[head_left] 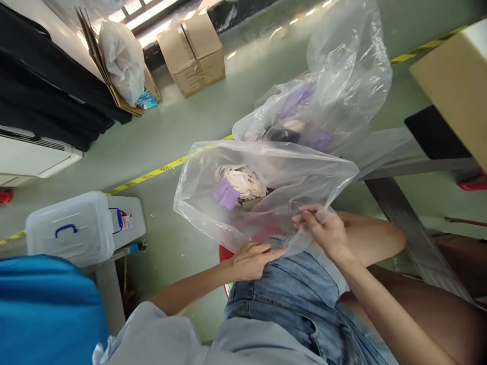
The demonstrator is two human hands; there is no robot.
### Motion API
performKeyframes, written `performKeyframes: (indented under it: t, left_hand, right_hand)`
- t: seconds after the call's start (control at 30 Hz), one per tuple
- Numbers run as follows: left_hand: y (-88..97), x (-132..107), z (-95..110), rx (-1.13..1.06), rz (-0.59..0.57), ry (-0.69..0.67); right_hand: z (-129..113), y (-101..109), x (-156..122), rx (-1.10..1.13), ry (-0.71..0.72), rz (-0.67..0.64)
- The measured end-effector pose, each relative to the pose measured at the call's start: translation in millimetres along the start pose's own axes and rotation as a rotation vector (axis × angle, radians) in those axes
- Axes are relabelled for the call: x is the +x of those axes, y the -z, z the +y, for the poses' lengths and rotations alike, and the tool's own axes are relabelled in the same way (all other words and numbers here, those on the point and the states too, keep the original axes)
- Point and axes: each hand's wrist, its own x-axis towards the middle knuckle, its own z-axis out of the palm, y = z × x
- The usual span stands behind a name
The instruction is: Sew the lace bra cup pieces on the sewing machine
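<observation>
Bag (pixel 304 170) of thin, clear plastic, wide-mouthed and creased, lying in front of the seated person's lap with its opening turned up toward the viewer. The film is colourless and slightly cloudy; its rim forms an uneven loop, and a reddish tint shows through the side nearest the lap. Contents, resting low inside: one heap of cream-coloured, ragged-edged pieces (pixel 245 182), too tangled to count; one purple piece (pixel 227 194) against the heap; and one tan piece (pixel 251 204) below it, partly covered.

Right hand (pixel 323 230): thumb and fingertips pinched together on gathered plastic at the near rim. Left hand (pixel 251 261): at the same rim, forefinger extended along the film; whether it clamps the plastic cannot be told.

Second clear bag (pixel 352 71), just beyond the first, its upper part puffed and glossy. Through its wall appear two purple patches (pixel 297 99), one dark item (pixel 281 135) and one pale item (pixel 293 124), all blurred by the film.

Surroundings: one translucent lidded tub (pixel 85 246), at left, with a blue handle on its lid; one closed carton (pixel 200 76) on the floor near the wall; and one whitish plastic bag (pixel 124 61) against cardboard sheets (pixel 99 66).
</observation>
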Motion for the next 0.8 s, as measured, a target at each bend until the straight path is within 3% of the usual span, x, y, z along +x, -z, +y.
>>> performKeyframes:
  t: [0.33,0.6,0.7,0.8]
  left_hand:
    - [15.9,-15,8,0.010,-0.011,-0.061]
    - [23.5,-10,12,0.066,-0.073,-0.070]
    - [43.3,-14,22,0.088,-0.028,-0.109]
    - [77.6,-25,39,0.006,0.134,-0.196]
  right_hand:
    - [-20,6,-15,-0.067,0.017,-0.037]
    - [-23,15,-21,-0.170,0.087,-0.017]
    - [-28,22,-24,-0.192,0.112,-0.008]
    - [-45,33,-35,-0.248,0.170,-0.020]
